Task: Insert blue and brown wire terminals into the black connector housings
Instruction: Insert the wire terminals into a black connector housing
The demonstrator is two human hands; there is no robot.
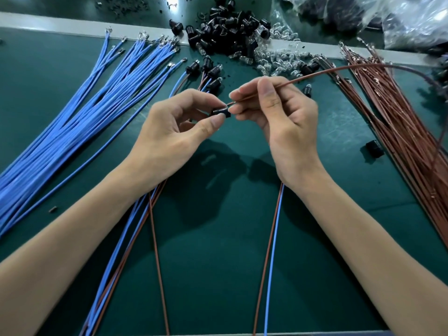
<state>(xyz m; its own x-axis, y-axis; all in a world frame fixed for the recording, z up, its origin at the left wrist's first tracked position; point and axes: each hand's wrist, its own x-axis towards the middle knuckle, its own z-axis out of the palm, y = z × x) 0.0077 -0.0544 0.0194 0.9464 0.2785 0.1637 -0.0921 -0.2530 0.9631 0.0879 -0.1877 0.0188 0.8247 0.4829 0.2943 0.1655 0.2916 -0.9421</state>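
Green mat (pixel 218 263), near edge: one blue-and-brown wire pair (pixel 269 251) at centre; a few mixed wires (pixel 116 251) to its left, running under the left forearm.

Middle, above the mat: left hand (pixel 169 132), thumb and fingertips pinching a black connector housing (pixel 220 112). Right hand (pixel 278 112), fingers curled, pinching a brown wire (pixel 315 75) whose near end meets the housing; the wire arcs away to the far right.

Left: loose fan of blue wires (pixel 72 117), terminals at the far ends. Right: loose fan of brown wires (pixel 400 132); one stray black part (pixel 374 147) beside it.

Far centre: several wired housings (pixel 208 71); heap of black housings (pixel 225 27); scatter of clear bulbs (pixel 281 57) to its right.

Far right: clear plastic bags (pixel 412 20), dark contents, kind not discernible.
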